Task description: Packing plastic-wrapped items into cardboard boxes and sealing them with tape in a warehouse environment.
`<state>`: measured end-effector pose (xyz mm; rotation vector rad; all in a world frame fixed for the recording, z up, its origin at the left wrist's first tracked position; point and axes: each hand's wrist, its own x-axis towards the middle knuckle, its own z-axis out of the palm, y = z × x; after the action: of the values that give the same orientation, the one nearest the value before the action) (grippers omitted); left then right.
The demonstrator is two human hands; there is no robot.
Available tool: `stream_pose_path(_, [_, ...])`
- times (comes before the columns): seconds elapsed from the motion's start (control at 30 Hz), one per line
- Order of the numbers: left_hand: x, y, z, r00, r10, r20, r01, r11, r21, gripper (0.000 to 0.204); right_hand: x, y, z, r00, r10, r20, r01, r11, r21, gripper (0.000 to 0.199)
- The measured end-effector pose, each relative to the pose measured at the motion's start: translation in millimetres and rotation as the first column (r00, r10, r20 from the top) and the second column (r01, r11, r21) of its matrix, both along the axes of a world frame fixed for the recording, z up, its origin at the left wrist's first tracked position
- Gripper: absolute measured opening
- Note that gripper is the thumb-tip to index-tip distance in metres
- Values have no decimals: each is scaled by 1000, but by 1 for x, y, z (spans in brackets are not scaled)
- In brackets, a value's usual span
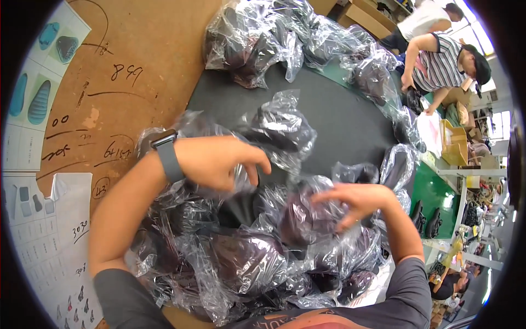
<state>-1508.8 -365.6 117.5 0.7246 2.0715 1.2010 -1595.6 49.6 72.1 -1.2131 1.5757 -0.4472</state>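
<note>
A heap of clear plastic bags (246, 263) with dark contents lies in front of me; the creased film hides most of what is in them. My left hand (219, 164), a grey watch band on its wrist, hovers over the left part of the heap. Its fingers are bent and apart, with nothing seen between them. On the right, the spread fingers and thumb of my right hand (356, 203) are at a bag with a dark reddish-brown rounded thing (307, 214) inside. Beyond my left hand lies another bag (282, 129) on the black surface (356, 123).
More filled clear bags (252, 38) line the far edge. Brown board (142, 44) with handwriting and printed sheets (60, 219) lies to the left. A person in a striped shirt (441, 60) works at the far right. Dark shoes (433, 222) stand on a green surface (446, 192).
</note>
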Motion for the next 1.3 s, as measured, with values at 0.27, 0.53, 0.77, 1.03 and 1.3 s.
stream_pose_path(0.27, [-234, -120, -130, 114, 640, -760, -915, 365, 170, 100, -240, -183, -83, 377, -689, -619, 437, 721, -537, 99])
stream_pose_path(0.53, [-280, -118, -149, 454, 773, -443, -874, 483, -53, 108, -343, -283, -201, 161, -705, -691, 747, 545, -382, 129])
stream_pose_path(0.77, [-247, -53, -200, 359, 370, -857, -931, 204, -302, 107, -278, -215, -201, 264, -790, -554, 673, 562, -481, 93])
stream_pose_path(1.03, [-89, -9, -160, 489, 231, -841, -627, 763, -155, 105, -45, -55, -115, 453, -849, -273, 787, 525, -325, 97])
stream_pose_path(1.3, [45, 46, -40, 346, 206, -915, -606, 794, -50, 86, 168, 38, 49, 650, -661, -375, 617, 747, -247, 103])
